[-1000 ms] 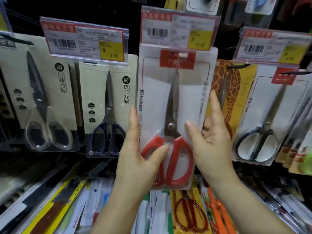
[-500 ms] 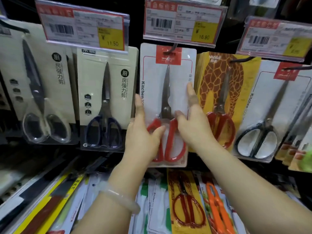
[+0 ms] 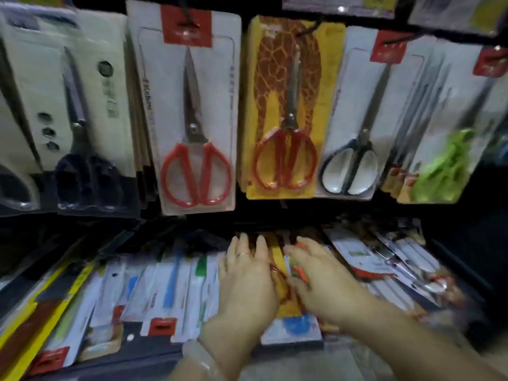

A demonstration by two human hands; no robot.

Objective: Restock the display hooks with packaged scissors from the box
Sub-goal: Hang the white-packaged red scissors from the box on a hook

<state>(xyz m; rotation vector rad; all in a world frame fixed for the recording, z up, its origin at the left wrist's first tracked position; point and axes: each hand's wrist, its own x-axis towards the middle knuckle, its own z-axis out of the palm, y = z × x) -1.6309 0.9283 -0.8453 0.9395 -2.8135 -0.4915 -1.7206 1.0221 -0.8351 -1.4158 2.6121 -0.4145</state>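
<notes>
Hook row, 9 to 3 o'clock across the upper half of the view:
- Black-handled scissors pack [image 3: 82, 127], on a beige card, hanging at 10 o'clock with more cards stacked behind it.
- Red-handled scissors pack [image 3: 193, 116], on a white card, hanging at 12 o'clock; front of its hook, nothing touching it.
- Giraffe-print scissors pack [image 3: 288, 111], on a yellow card, hanging just beside it toward 1 o'clock.
- Black-and-white-handled scissors pack [image 3: 354, 125], hanging at 2 o'clock.
- Green-handled pack [image 3: 442, 169], blurred, at 3 o'clock; contents cannot be told.

Lower stock, 7 to 4 o'clock: flat packages lying in overlapping rows in the box [image 3: 275, 349].
- Left hand [image 3: 247, 281], at 6 o'clock, fingers spread and pressing flat on the packs, gripping nothing visible.
- Yellow pack [image 3: 276, 259], lying between the two hands, partly hidden.
- Right hand [image 3: 321, 281], at 5 o'clock, fingers loosely curled over an orange-edged pack [image 3: 298, 270]; whether it is pinching it cannot be told.

Progress, as a judgement: every visible hook is carrying stock and the task looks well advanced. Both hands are reaching into the box, likely picking out another pack. Many packs are remaining below, so more hanging seems left.
</notes>
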